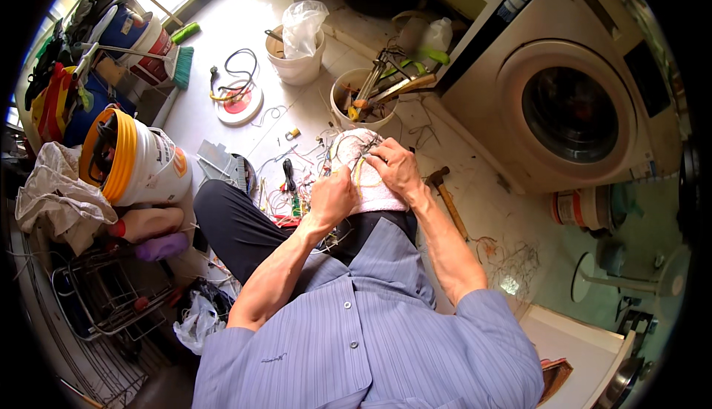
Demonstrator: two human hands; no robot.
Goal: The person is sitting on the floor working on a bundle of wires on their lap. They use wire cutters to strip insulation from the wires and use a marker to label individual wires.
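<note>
A pink towel [378,198] lies over my lap with thin yellow and dark wires [359,175] on it. My left hand [333,198] is closed at the towel's left side, pinching wire that is mostly hidden by the fingers. My right hand [396,166] is higher on the towel, its fingers closed on the wires. A tangle of coloured wires [297,212] with a small green board and a black cable bundle [288,177] lies on the floor left of my hands. A hammer [450,203] lies to the right of my leg.
A bucket of tools [348,116] and a white bucket [293,64] stand ahead. A washing machine [489,127] is at right. An orange-rimmed bucket [152,168], brooms [180,68] and a wire rack [111,294] line the left. A coiled cable [233,71] lies ahead-left.
</note>
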